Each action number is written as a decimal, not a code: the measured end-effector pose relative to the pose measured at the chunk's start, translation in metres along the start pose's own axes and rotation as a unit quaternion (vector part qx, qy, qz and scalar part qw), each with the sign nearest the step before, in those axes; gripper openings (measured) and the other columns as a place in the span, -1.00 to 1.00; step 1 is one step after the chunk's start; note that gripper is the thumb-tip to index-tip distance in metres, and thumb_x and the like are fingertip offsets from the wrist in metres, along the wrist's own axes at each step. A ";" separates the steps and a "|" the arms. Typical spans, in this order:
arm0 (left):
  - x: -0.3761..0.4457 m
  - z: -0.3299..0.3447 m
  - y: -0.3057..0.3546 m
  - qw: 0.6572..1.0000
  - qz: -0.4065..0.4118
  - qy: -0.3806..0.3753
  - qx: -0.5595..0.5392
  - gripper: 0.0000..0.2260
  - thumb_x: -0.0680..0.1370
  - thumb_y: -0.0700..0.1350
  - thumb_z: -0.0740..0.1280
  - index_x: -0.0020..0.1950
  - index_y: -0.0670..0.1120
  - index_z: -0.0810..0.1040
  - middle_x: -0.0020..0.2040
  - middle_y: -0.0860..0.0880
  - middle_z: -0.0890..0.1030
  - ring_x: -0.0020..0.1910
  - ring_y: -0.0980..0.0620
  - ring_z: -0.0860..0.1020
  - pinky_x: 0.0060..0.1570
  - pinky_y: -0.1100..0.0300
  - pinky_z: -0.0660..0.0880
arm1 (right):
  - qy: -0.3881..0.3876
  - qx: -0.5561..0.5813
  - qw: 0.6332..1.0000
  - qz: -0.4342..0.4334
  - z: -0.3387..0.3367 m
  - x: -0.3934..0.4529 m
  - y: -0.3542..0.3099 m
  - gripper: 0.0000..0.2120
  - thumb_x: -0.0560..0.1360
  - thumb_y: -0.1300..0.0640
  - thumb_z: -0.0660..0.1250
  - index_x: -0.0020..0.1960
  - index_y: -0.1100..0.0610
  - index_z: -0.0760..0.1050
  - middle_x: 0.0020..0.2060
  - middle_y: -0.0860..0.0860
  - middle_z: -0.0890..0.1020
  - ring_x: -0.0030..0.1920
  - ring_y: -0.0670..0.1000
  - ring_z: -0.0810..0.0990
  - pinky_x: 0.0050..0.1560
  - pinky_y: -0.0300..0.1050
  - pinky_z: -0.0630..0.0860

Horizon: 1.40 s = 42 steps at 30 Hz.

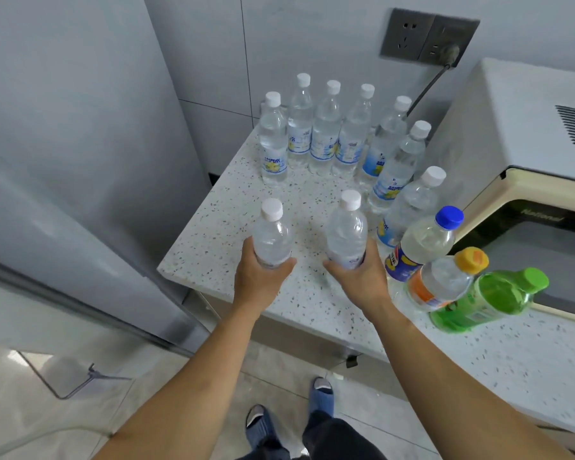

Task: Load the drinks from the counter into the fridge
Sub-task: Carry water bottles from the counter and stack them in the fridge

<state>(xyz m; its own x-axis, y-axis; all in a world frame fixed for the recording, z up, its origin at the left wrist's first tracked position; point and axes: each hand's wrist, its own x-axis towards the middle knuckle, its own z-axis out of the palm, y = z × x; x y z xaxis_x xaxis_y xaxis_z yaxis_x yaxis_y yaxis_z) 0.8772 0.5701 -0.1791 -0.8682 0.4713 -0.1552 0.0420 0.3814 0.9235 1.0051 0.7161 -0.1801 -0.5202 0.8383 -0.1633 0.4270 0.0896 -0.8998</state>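
The left hand [263, 273] grips the lower body of a clear, white-capped water bottle [272, 232], fingers and thumb curled round it from below. The right hand [359, 277] holds a second white-capped water bottle [347, 232] the same way. Both bottles stand upright, side by side with a gap between them, near the front left corner of the speckled white table [219, 234]; whether their bases touch the surface or are just lifted off it cannot be told. Both look full of clear liquid.

Behind the hands, seven more white-capped bottles [326, 127] with blue and yellow labels stand upright in a curved row along the back and right of the table, all filled with clear liquid. Just right of the right hand are three other drinks close together: a blue-capped bottle [422, 244] with pale liquid, an orange-capped bottle [442, 280] with clear liquid and an orange label, and a green bottle [485, 297] with a green cap. The three appear tilted toward the right under the wide-angle lens.

To the right stands a cream-coloured microwave [518, 127], its cord running to a dark wall socket [429, 36]. To the left of the table rises the grey fridge [80, 144], well apart from the held bottles. Below, a tiled floor [279, 370] and the person's slippered feet [321, 391] show.
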 end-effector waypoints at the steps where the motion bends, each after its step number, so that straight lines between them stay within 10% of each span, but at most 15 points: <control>1: -0.001 0.000 -0.003 1.000 -0.001 -0.002 0.000 -0.44 0.28 0.19 0.54 0.16 0.30 0.32 0.01 0.26 0.54 -0.03 0.22 0.56 -0.25 0.35 0.43 | 0.008 0.000 1.000 0.000 0.001 -0.003 0.004 -0.36 0.31 -0.09 0.56 0.26 -0.20 0.30 0.01 -0.32 0.53 0.03 -0.23 0.54 -0.16 -0.36 0.41; 12: -0.043 -0.017 -0.015 1.000 -0.009 -0.002 0.003 -0.42 0.37 0.17 0.48 0.13 0.35 0.11 0.01 0.32 0.44 -0.09 0.33 0.47 -0.29 0.41 0.34 | 0.034 -0.013 0.998 -0.047 0.001 -0.039 0.023 -0.40 0.37 -0.08 0.54 0.26 -0.15 0.26 0.06 -0.19 0.55 0.04 -0.04 0.54 0.00 -0.13 0.50; 25: -0.183 -0.065 -0.046 0.951 -0.111 0.064 -0.281 -0.56 0.38 0.12 0.52 0.19 0.01 0.57 0.04 -0.02 0.72 0.01 -0.04 0.70 -0.11 0.16 0.62 | -0.251 0.128 0.959 -0.026 0.015 -0.105 0.006 -0.70 0.31 -0.01 0.44 0.01 0.01 0.55 -0.24 -0.10 0.71 -0.21 -0.12 0.70 -0.33 -0.35 0.54; 36: -0.316 -0.155 -0.091 0.887 -0.186 0.220 -0.362 -0.48 0.34 0.18 0.40 0.20 -0.08 0.56 -0.03 -0.13 0.73 -0.13 -0.08 0.72 -0.30 0.19 0.61 | -0.507 0.134 0.852 0.001 0.097 -0.250 0.007 -0.43 0.18 0.04 0.50 0.17 0.18 0.56 -0.06 0.14 0.72 -0.05 0.15 0.72 -0.12 -0.03 0.65; 42: -0.352 -0.228 -0.113 0.843 -0.179 0.298 -0.411 -0.36 0.35 0.23 0.46 0.27 -0.16 0.57 0.09 -0.24 0.69 0.06 -0.26 0.67 0.06 -0.16 0.61 | -0.542 0.117 0.832 -0.012 0.162 -0.312 -0.026 -0.52 0.30 0.15 0.45 0.21 0.15 0.53 -0.01 0.16 0.71 0.01 0.21 0.70 0.08 0.16 0.64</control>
<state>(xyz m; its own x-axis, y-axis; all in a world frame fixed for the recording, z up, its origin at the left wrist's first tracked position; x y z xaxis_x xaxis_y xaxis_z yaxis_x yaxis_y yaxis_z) 1.0650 0.1798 -0.1493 -0.8567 -0.1336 -0.4982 -0.4196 -0.3811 0.8238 1.0360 0.3651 -0.1713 -0.9419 -0.1523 -0.2992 0.3175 -0.1144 -0.9413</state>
